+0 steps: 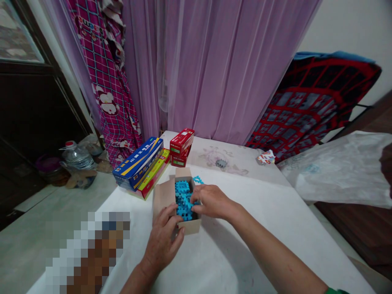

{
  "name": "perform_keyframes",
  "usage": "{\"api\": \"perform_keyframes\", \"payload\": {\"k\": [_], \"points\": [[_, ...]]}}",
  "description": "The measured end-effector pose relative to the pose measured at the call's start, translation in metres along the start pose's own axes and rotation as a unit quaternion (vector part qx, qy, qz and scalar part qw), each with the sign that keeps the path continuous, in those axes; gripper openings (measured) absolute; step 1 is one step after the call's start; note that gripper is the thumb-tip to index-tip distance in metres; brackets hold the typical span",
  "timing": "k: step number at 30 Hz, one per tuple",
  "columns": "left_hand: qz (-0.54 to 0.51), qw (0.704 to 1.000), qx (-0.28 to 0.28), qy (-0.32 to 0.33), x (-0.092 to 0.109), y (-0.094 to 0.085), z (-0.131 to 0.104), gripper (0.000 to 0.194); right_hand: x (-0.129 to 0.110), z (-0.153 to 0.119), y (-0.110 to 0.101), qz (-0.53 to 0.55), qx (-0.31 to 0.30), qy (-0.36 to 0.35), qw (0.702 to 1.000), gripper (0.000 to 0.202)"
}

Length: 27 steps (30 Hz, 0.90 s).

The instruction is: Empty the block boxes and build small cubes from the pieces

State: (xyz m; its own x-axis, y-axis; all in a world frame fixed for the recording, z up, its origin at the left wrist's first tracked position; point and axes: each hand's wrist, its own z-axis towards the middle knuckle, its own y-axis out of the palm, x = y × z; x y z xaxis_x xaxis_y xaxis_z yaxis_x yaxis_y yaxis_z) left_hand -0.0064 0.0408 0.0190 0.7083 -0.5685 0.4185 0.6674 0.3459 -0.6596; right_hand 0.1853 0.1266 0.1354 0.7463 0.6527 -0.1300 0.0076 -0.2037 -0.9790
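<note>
An open cardboard box stands on the white-covered table, its flaps folded outward. Blue plastic pieces with notched edges fill much of it. My left hand lies at the near left edge of the box, fingers apart, its fingertips on the side flap and rim. From the right, my right hand reaches over the box edge, thumb and fingers closed around a blue piece among the others. Another blue piece lies on the table just behind the box.
Blue and yellow cartons are stacked at the back left, with red boxes beside them. Farther right are a grey gear-like piece and a crumpled wrapper. A white plastic bag is at the table's right edge.
</note>
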Motion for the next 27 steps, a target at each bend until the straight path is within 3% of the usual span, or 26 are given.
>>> {"api": "perform_keyframes", "payload": {"k": [9, 18, 27], "points": [[-0.006, 1.0, 0.0, 0.01, 0.0, -0.001, 0.001, 0.018, -0.019, 0.016, 0.018, -0.086, -0.033, -0.011, 0.996, 0.023], [-0.019, 1.0, -0.007, -0.001, -0.001, 0.001, 0.001, 0.018, -0.031, 0.026, 0.022, -0.116, -0.055, 0.016, 0.992, 0.027], [-0.029, 0.999, -0.021, -0.009, -0.004, 0.002, -0.002, 0.019, 0.001, 0.03, -0.003, -0.099, -0.069, -0.005, 0.993, 0.023]]}}
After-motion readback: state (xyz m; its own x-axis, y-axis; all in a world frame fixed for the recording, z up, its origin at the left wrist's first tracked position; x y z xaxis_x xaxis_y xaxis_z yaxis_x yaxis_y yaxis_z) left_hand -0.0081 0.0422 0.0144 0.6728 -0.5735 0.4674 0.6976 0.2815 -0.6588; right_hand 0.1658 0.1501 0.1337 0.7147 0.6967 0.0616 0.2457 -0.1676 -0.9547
